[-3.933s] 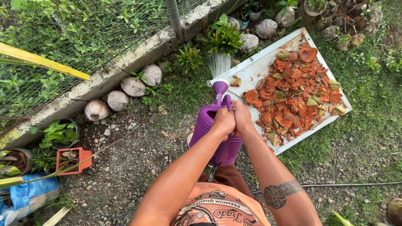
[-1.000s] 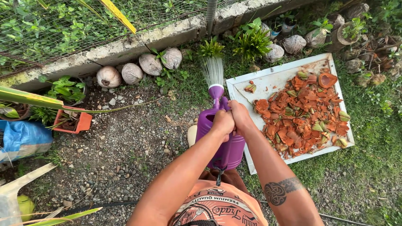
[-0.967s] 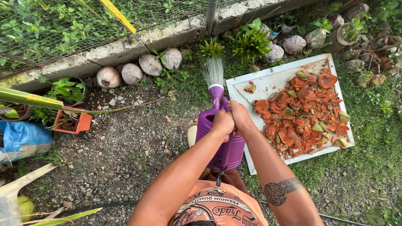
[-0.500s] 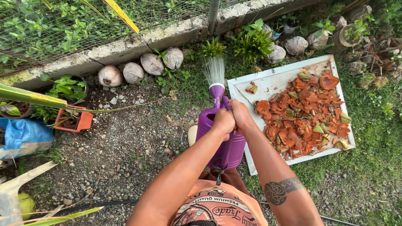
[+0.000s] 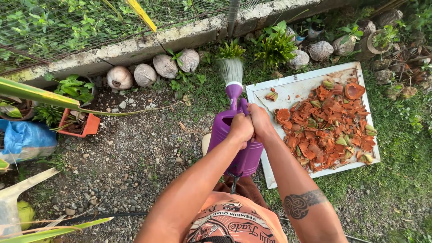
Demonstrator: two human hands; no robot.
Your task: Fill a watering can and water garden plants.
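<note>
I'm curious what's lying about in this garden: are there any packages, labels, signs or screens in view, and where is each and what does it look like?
Blue plastic sack: far left on the gravel, bulging, crumpled, blue with pale patches.
Printed emblem on the orange shirt: bottom centre, rounded, dark and cream.
No signs or screens show.

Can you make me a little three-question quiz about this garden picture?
1. True or false: both hands grip the purple watering can.
2. What lies on the white tray? A) orange husk pieces B) stones C) flowers
3. Which plant is the water spraying toward?

Key:
1. True: left hand and right hand hold its handle.
2. A: orange husk pieces.
3. The small green plant by the concrete wall.
</note>
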